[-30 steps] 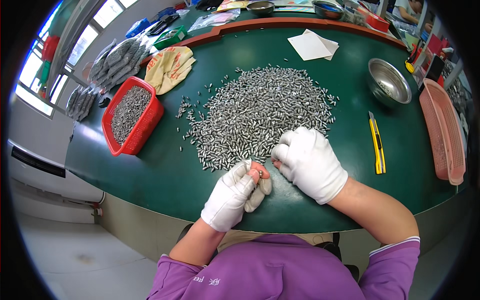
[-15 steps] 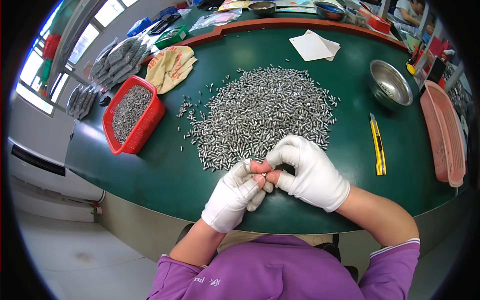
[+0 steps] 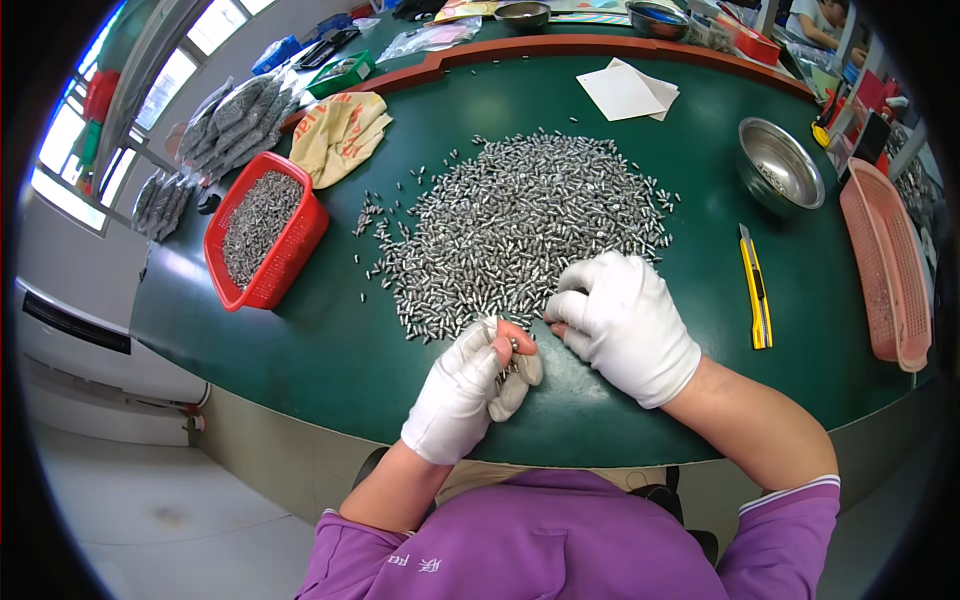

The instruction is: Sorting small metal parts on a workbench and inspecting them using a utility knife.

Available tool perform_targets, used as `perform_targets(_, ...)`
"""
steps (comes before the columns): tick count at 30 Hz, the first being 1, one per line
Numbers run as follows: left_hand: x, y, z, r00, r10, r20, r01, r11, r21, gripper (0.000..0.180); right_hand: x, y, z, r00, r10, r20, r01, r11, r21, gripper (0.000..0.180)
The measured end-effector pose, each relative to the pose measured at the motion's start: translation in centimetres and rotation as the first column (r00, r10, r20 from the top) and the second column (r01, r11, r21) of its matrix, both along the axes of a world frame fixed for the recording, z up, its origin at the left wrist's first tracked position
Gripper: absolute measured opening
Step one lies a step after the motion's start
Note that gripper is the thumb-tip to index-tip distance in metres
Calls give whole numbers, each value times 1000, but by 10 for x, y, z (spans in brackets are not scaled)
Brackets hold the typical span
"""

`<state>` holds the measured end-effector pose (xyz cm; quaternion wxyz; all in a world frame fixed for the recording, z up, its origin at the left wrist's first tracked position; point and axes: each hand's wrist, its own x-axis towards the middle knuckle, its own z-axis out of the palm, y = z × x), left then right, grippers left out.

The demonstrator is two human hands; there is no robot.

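Pinching small metal part (image 3: 515,345) in left hand (image 3: 468,385), ideally exposing its end; curling right hand (image 3: 628,325) beside metal-pin pile (image 3: 520,220), leaving any grip unclear.

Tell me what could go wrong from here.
The small metal part pinched in the left hand could slip and vanish into the pile. The right hand, near the pile's edge, might scatter it across the green table. The yellow cutter lies right of that hand and could nick it if its blade is out.
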<state>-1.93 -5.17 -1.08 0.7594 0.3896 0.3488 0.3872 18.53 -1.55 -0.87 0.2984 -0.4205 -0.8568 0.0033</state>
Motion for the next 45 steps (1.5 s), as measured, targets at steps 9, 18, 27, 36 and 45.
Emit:
perform_targets(9, 0, 1, -6, 997, -6, 81, 2, 999, 50, 27, 0, -3, 5, 999, 25, 31, -24, 999, -29, 11)
perform_targets(18, -1, 1, -6, 998, -21, 66, 19, 999, 27, 29, -2, -6, -2, 998, -37, 57, 39, 998, -48, 12)
perform_targets(27, 2, 0, -1, 1000, -12, -21, 11, 999, -45, 21, -4, -13, 8, 969, 140, -203, -148, 989, -22, 22)
perform_targets(36, -3, 1, -1, 1000, -21, -6, 20, 997, -72, 25, 3, 1, 2, 999, -31, 36, 31, 999, -8, 9)
perform_targets(45, -5, 0, -1, 1000, -29, -3, 29, 997, -75, 28, 0, -2, 3, 996, -21, 81, 27, 997, -77, 12)
